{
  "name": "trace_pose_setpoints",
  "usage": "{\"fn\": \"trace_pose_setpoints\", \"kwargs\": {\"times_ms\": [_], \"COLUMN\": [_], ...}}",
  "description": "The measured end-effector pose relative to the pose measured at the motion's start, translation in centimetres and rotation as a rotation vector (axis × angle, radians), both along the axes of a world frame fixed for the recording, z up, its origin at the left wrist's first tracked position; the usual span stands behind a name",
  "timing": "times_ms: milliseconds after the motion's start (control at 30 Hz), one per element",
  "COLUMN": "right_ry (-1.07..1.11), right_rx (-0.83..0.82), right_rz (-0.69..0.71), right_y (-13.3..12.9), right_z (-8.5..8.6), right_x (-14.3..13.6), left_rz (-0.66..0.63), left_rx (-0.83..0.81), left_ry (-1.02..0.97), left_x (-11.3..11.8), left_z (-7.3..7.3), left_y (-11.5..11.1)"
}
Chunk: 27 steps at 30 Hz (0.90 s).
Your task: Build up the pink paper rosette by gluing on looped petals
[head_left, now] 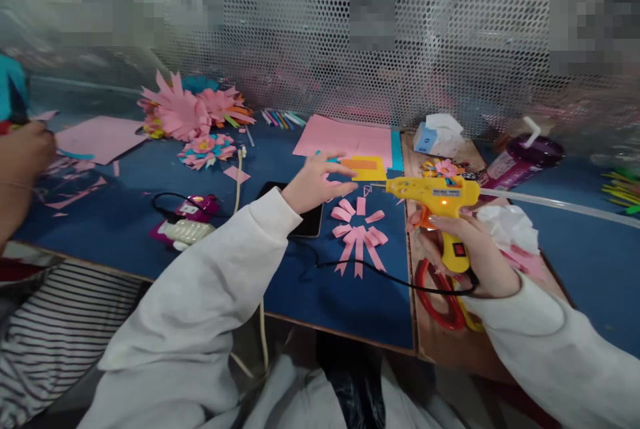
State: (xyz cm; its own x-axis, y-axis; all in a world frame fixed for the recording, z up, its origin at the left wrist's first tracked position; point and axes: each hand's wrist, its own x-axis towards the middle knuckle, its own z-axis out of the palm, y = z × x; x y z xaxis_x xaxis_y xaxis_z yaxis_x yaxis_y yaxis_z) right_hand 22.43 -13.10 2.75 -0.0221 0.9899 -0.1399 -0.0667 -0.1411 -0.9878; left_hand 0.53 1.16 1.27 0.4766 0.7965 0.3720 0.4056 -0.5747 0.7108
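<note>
My right hand (467,249) is wrapped round the handle of a yellow glue gun (435,193), its nozzle pointing left and a small light glowing on its side. A long clear glue stick (560,204) sticks out of its back. My left hand (320,181) hovers left of the nozzle, fingers apart, with nothing visible between them. Below the nozzle, pink paper loops and strips (359,242) lie in a ring on the blue table (310,295). Just behind is a yellow-orange piece (369,167) near a pink sheet (350,137).
Red-handled scissors (440,302) lie under my right hand. Paper flowers (190,109), a power strip (190,222) and a dark phone (307,221) are to the left. A tissue box (426,138) and purple cup (525,159) stand at the right. Another person's hand (33,145) is far left.
</note>
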Motion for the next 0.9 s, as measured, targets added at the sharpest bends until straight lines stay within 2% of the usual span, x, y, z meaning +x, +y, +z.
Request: {"fn": "trace_pose_setpoints", "kwargs": {"times_ms": [33, 100, 200, 333, 533, 633, 733, 800, 833, 867, 900], "right_ry": [0.004, 0.016, 0.023, 0.011, 0.069, 0.126, 0.151, 0.180, 0.199, 0.210, 0.215], "right_rx": [0.004, 0.004, 0.018, 0.023, 0.049, 0.112, 0.233, 0.309, 0.343, 0.372, 0.387], "right_rz": [-0.002, 0.001, 0.003, 0.006, -0.076, -0.184, -0.333, -0.413, -0.442, -0.465, -0.474], "right_y": [-0.1, -0.2, -0.3, -0.5, -0.6, -1.0, -1.6, -2.0, -2.2, -2.4, -2.5], "right_z": [0.0, 0.1, 0.1, 0.2, -0.1, -0.4, -0.3, -0.2, 0.0, 0.1, 0.2], "right_x": [0.0, -0.1, -0.1, -0.1, 0.1, -0.2, -0.7, -1.1, -1.2, -1.3, -1.3], "left_rz": [-0.103, -0.213, -0.231, -0.157, 0.079, 0.152, 0.241, 0.163, 0.029, -0.188, -0.302], "left_rx": [-0.035, -0.095, -0.123, -0.068, 0.006, 0.014, 0.070, -0.018, -0.112, -0.221, -0.254], "left_ry": [0.002, -0.032, -0.094, -0.064, 0.083, 0.159, 0.185, 0.123, 0.091, 0.122, 0.158], "left_x": [0.3, 0.8, 1.3, 1.5, 0.8, 0.7, 2.5, 5.2, 6.9, 8.6, 10.3], "left_z": [0.4, 0.9, 0.9, 0.7, 1.4, 1.8, 2.0, 1.8, 1.7, 1.5, 1.3], "left_y": [-0.5, -1.1, -1.4, -1.0, 0.7, 2.1, 3.4, 3.5, 3.3, 3.0, 2.5]}}
